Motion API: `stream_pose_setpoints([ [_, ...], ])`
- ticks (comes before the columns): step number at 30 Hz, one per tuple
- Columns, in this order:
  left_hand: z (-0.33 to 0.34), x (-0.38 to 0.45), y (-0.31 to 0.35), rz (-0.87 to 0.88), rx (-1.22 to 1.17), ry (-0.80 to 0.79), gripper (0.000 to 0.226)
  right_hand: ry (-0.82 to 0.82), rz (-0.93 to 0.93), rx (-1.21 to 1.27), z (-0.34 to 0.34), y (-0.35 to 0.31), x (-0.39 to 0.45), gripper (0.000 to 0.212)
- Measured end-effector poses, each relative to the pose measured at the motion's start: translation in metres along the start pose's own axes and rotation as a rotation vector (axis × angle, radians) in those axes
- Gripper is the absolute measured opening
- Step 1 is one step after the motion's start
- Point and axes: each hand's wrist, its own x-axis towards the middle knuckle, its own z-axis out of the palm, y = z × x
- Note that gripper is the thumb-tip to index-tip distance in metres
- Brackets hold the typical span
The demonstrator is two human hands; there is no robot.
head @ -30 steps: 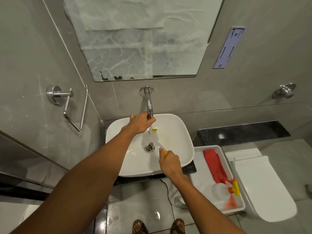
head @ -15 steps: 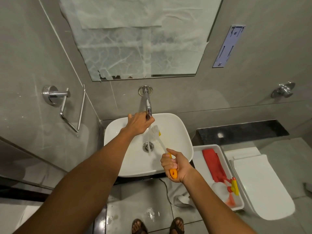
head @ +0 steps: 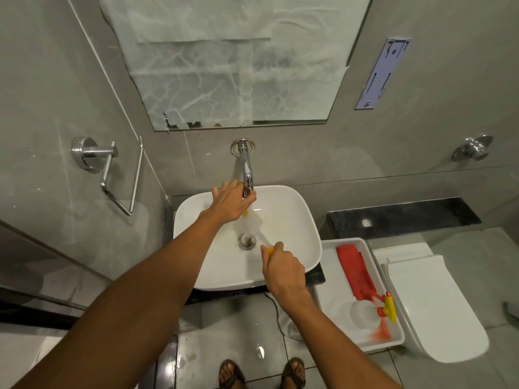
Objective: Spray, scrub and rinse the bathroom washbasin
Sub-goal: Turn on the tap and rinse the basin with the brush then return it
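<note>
1 washbasin (head: 292,220), 1 tap (head: 247,169) w/ left hand (head: 231,202) fingers round it; right hand (head: 283,269) gripping 1 brush (head: 259,230)

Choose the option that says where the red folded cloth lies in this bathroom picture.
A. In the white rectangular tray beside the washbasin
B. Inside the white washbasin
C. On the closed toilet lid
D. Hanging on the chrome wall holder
A: the red folded cloth lies in the white rectangular tray, next to the clear spray bottle with a red and yellow nozzle.
</note>
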Motion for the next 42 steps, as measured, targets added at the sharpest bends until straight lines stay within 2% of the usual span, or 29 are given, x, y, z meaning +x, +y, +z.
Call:
stream_pose_setpoints([
  [3, -0.003, 0.0, 0.001, 0.002, 0.005, -0.025, 0.034, -0.066, 0.073, 0.193, 0.004, 0.003, 0.003, 0.062],
  [6, -0.003, 0.0, 0.001, -0.005, -0.002, -0.031, 0.032, -0.221, 0.237, 0.622, -0.001, 0.009, 0.009, 0.062],
  [9, -0.003, -0.001, 0.002, -0.003, -0.01, -0.028, 0.032, -0.49, 0.544, 1.259, -0.01, 0.017, 0.012, 0.045],
  [11, -0.004, -0.001, 0.002, -0.005, -0.006, -0.034, 0.033, -0.712, 0.713, 1.6, -0.016, 0.028, 0.016, 0.047],
  [13, -0.005, -0.001, 0.003, -0.009, -0.016, -0.047, 0.034, -0.893, 0.789, 1.83, -0.021, 0.037, 0.018, 0.048],
  [15, -0.007, 0.0, 0.004, -0.021, -0.047, -0.067, 0.035, -0.983, 0.753, 1.893, -0.024, 0.043, 0.018, 0.046],
  [18, -0.006, 0.001, 0.003, -0.053, -0.138, -0.107, 0.032, -0.927, 0.648, 1.752, -0.024, 0.042, 0.02, 0.047],
  [21, -0.004, -0.001, 0.0, -0.094, -0.314, -0.115, 0.035, -0.632, 0.502, 1.34, -0.018, 0.031, 0.019, 0.045],
  [24, -0.009, 0.0, -0.004, -0.155, -0.597, -0.104, 0.046, -0.292, 0.272, 0.883, -0.01, 0.019, 0.012, 0.05],
  [26, -0.016, 0.0, -0.009, -0.153, -0.724, -0.13, 0.044, -0.151, 0.148, 0.609, -0.002, 0.015, 0.009, 0.058],
  [28, -0.02, 0.001, -0.014, -0.154, -0.768, -0.18, 0.041, -0.083, 0.117, 0.453, 0.004, 0.015, 0.006, 0.06],
  [31, -0.021, 0.003, -0.018, -0.143, -0.802, -0.223, 0.035, -0.076, 0.103, 0.332, 0.013, 0.013, 0.003, 0.056],
  [36, -0.017, 0.005, -0.02, -0.141, -0.855, -0.185, 0.035, -0.081, 0.118, 0.32, 0.022, 0.016, 0.001, 0.057],
  [42, -0.013, 0.004, -0.014, -0.178, -0.853, -0.037, 0.041, -0.052, 0.115, 0.354, 0.023, 0.012, 0.004, 0.055],
])
